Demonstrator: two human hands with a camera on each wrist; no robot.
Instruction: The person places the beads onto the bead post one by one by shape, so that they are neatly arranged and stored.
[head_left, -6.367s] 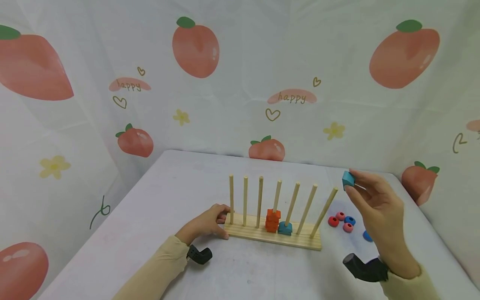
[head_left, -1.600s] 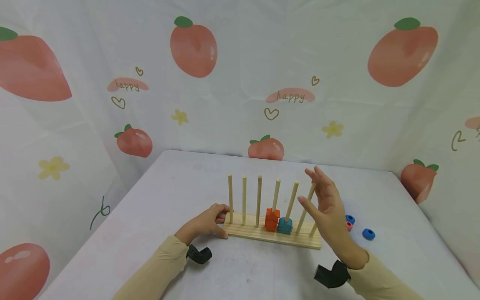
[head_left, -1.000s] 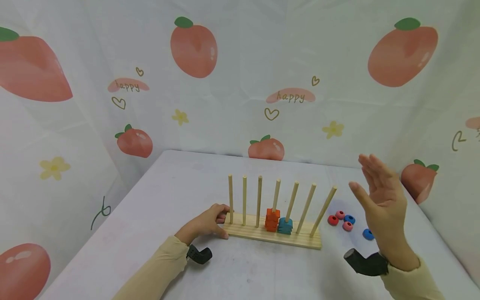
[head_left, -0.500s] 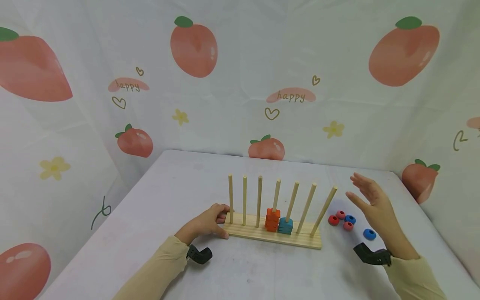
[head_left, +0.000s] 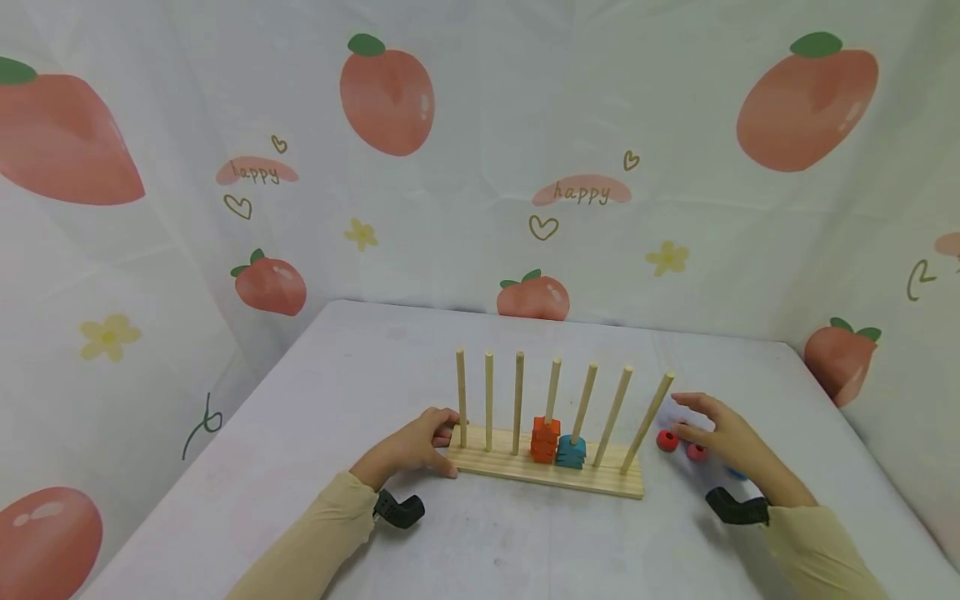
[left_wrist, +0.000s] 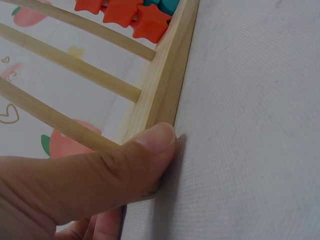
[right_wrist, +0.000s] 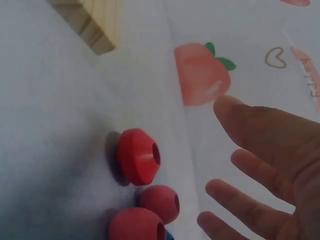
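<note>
My left hand [head_left: 408, 442] grips the left end of a wooden peg board [head_left: 525, 473], thumb at its front edge and fingers behind. Several upright pegs stand in a row along it. Orange star beads [head_left: 545, 442] are stacked on the middle peg, and teal beads [head_left: 572, 452] sit on the peg just right of them. My right hand [head_left: 731, 437], fingers spread and holding nothing, hovers over loose beads right of the board. A red bead [right_wrist: 136, 157] and two pink ones show below it in the right wrist view.
A blue bead [head_left: 737, 474] peeks out under the right wrist, mostly hidden. Another bit of blue shows behind the pink beads in the right wrist view. The white table [head_left: 375, 350] meets a fruit-printed cloth backdrop [head_left: 465, 208] at the back.
Earlier my right hand held a teal bead in the air; the teal stack has since grown taller. The right hand then moved right, and down over the loose beads. The left hand stays put.
</note>
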